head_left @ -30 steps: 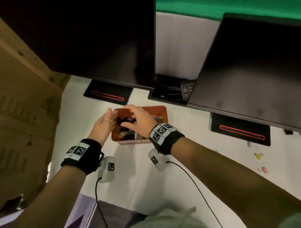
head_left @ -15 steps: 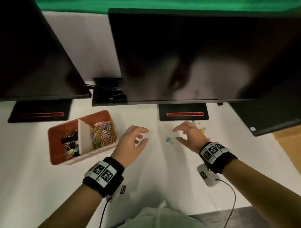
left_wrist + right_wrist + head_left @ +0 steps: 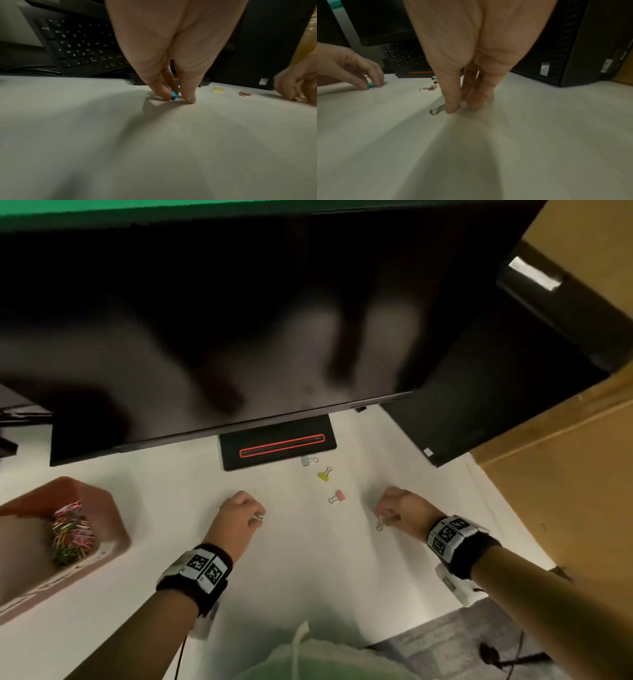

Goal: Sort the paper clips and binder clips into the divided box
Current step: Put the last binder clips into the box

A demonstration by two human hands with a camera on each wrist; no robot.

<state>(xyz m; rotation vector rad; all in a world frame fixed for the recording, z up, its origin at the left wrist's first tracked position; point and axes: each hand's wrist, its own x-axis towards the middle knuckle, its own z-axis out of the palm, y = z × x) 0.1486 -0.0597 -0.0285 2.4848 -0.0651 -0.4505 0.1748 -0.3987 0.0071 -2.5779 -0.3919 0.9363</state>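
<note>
A smooth matte white table (image 3: pixel 308 577) carries a terracotta divided box (image 3: pixel 106 508) at its left edge, one compartment heaped with thin coloured wire paper clips (image 3: pixel 70 534). The left hand (image 3: pixel 239 511) pinches a small blue binder clip (image 3: pixel 173 95) against the table; the right hand (image 3: pixel 400 508) pinches a pale binder clip (image 3: pixel 437 109) by its body, its wire loop protruding. Pink (image 3: pixel 337 496), yellow (image 3: pixel 324 474) and light-blue (image 3: pixel 308 461) binder clips lie loose between the hands and a monitor's flat black base (image 3: pixel 277 445).

Divided box (image 3: pixel 113 529) lies left of both hands (loose binder clips (image 3: pixel 337 496) between).
</note>
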